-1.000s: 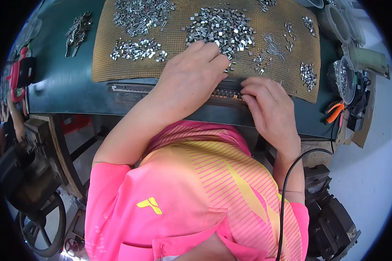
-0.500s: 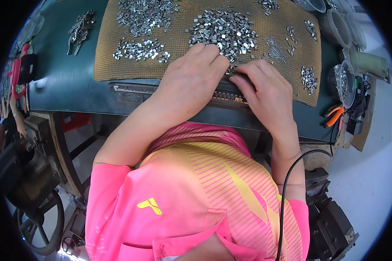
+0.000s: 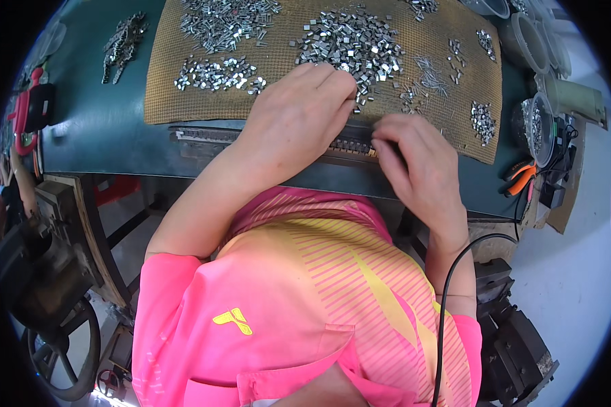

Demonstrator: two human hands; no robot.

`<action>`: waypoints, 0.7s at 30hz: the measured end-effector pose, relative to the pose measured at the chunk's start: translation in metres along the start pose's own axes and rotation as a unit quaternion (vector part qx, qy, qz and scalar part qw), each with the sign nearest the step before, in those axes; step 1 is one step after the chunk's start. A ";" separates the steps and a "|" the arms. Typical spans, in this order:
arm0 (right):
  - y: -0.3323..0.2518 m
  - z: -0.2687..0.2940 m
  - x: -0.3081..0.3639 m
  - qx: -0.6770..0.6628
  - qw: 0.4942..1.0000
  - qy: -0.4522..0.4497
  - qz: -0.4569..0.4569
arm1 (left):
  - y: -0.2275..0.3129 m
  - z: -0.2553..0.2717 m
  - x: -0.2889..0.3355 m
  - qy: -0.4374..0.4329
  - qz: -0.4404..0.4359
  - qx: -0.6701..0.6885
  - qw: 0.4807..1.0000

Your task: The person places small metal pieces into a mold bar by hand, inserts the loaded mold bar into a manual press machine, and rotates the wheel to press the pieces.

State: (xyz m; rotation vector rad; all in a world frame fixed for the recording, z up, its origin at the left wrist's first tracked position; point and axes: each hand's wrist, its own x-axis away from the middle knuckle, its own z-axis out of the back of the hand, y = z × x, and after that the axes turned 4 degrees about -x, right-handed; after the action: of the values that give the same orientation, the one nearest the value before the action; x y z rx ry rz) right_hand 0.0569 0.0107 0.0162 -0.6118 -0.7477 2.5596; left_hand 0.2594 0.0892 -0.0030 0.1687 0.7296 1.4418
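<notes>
A long dark slotted rail (image 3: 207, 136) lies along the near edge of a tan woven mat (image 3: 159, 102). My left hand (image 3: 299, 119) is curled over the rail's middle, beside a heap of small shiny metal pieces (image 3: 349, 44); its fingertips are hidden behind the knuckles. At the rail's right end my right hand (image 3: 421, 163) is bent, thumb and fingers close together by a row of small metal links (image 3: 353, 148). Anything between the fingers of either hand is too small or hidden to name.
Metal pins (image 3: 224, 24), flat bright pieces (image 3: 214, 73) and thin pins (image 3: 429, 76) lie in heaps on the mat. Linked metal strips (image 3: 123, 47) rest on the green table (image 3: 81, 136). Orange-handled pliers (image 3: 521, 180) and plastic tubs (image 3: 526, 44) stand at the right.
My right hand has shifted right and toward me, away from the left hand and the metal heap. My left hand has barely moved, its fingers slightly more curled.
</notes>
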 end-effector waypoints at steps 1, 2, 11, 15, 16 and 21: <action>-0.002 0.000 0.002 0.001 1.000 0.000 0.000 | 0.000 0.001 0.000 0.000 0.000 0.001 1.000; -0.004 -0.002 0.004 0.006 1.000 -0.008 0.015 | -0.001 0.001 0.000 -0.003 0.005 0.016 1.000; -0.006 0.002 -0.005 0.008 0.999 -0.043 -0.003 | -0.005 0.019 0.011 -0.003 0.011 0.075 0.997; -0.001 -0.009 -0.020 0.066 0.997 -0.019 -0.027 | -0.001 0.021 0.016 -0.012 0.024 0.083 0.996; -0.001 -0.012 -0.024 0.100 0.994 -0.031 -0.031 | 0.000 0.021 0.017 -0.011 0.024 0.082 0.996; 0.002 -0.019 -0.027 0.128 0.992 -0.004 -0.017 | 0.008 0.020 0.018 -0.039 0.023 0.116 0.992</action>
State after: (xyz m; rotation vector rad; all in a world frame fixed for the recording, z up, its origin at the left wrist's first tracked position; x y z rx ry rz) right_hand 0.0884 0.0041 0.0083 -0.5019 -0.4180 2.5699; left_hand 0.2624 0.1133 0.0106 0.4220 0.8333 1.3832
